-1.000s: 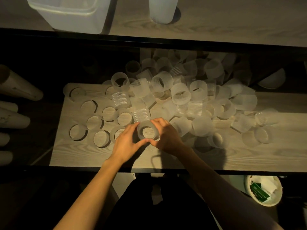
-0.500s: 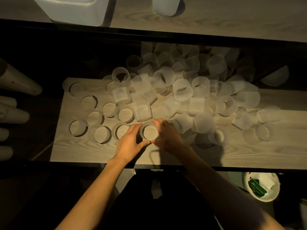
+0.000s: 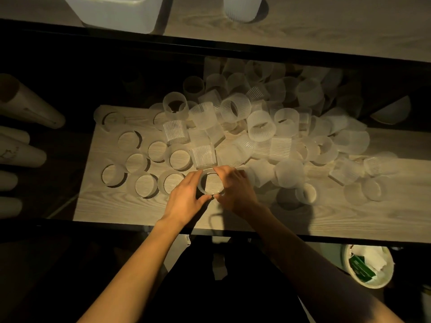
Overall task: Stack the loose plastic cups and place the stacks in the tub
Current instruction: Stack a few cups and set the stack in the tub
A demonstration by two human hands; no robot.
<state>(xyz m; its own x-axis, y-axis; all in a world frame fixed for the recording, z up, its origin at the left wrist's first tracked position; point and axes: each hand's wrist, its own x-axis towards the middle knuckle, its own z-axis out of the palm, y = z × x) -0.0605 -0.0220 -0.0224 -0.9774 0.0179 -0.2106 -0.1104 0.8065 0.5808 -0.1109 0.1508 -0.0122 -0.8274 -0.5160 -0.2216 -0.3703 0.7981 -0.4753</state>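
Tub [image 3: 116,12]: far shelf, upper left. Upright cups [image 3: 145,185] stand in rows on the left of the wooden board [image 3: 140,213]. My left hand [image 3: 186,194] curls round one upright cup [image 3: 211,184]. My right hand [image 3: 235,192] grips its other side. Loose heap of cups [image 3: 261,127] lies beyond and to the right.

— Where's the translucent white plastic tub [image 3: 112,12]?
— Upright; a stack of ribbed frosted plastic cups [image 3: 242,8] stands just right of it; nearer than the tub, loose ribbed cups [image 3: 256,127] lie heaped, many tipped; nearest, one upright cup [image 3: 211,184].
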